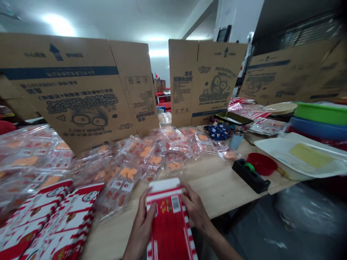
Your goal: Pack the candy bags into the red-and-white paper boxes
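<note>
now | hands: left (pixel 141 220) and right (pixel 195 209) clamp carton (pixel 169 224) edges | table (pixel 217 187): wood, packets (pixel 141 155), tape dispenser (pixel 251 175) | room: cardboard walls (pixel 81 90), ceiling lights

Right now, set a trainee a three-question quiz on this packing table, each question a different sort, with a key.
1. True or false: the left hand and right hand both hold the red striped carton.
2. Which black thing sits beside the red bowl? A tape dispenser; B stapler; C phone.
3. The green tub rests on a tub of what colour?
Key: 1 true; 2 A; 3 blue.
</note>
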The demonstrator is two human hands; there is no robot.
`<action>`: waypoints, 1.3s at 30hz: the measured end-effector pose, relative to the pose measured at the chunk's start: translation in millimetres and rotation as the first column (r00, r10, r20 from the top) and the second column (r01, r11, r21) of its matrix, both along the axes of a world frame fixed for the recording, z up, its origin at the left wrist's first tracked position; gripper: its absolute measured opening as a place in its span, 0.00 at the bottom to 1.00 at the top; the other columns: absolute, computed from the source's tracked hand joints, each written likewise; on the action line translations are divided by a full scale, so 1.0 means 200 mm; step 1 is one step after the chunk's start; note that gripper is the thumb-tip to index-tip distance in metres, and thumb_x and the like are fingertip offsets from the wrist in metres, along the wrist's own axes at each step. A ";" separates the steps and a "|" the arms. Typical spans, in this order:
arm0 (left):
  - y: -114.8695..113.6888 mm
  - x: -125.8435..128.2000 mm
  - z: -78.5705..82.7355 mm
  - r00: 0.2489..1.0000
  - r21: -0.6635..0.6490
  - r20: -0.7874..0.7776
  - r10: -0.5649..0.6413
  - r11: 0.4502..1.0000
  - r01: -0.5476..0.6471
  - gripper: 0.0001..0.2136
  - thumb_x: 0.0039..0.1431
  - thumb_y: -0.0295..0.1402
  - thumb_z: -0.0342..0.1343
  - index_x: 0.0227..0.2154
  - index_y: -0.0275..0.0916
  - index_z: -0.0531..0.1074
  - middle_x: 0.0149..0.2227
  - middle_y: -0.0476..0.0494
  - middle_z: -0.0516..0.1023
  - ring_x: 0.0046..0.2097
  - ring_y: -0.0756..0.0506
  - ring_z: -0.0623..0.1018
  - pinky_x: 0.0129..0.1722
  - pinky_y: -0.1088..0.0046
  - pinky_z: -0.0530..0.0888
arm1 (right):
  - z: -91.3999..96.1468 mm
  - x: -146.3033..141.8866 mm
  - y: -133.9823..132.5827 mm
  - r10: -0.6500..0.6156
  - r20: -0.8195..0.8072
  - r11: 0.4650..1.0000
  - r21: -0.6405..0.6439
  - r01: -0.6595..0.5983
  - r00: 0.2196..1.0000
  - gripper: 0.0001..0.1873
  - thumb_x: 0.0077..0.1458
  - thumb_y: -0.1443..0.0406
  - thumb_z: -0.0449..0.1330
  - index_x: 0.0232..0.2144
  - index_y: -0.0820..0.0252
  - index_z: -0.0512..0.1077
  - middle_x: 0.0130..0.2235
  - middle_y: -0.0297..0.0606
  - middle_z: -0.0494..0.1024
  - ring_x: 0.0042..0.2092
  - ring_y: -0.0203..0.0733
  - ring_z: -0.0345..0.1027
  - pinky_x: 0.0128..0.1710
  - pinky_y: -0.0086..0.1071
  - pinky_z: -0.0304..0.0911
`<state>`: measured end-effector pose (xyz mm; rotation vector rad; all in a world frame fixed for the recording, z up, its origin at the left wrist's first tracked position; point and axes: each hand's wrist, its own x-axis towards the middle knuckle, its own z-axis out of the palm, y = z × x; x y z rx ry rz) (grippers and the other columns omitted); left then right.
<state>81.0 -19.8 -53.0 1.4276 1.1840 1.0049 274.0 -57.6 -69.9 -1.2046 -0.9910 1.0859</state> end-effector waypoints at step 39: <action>-0.11 -0.05 0.03 0.952 -0.264 0.266 -0.149 0.939 0.220 0.24 0.65 0.50 0.54 0.59 0.44 0.70 0.50 0.44 0.78 0.47 0.43 0.78 0.44 0.73 0.74 | 0.06 0.20 -0.05 0.234 0.496 0.956 0.040 -0.291 0.836 0.18 0.57 0.68 0.56 0.46 0.56 0.81 0.47 0.40 0.84 0.46 0.47 0.78 0.47 0.38 0.71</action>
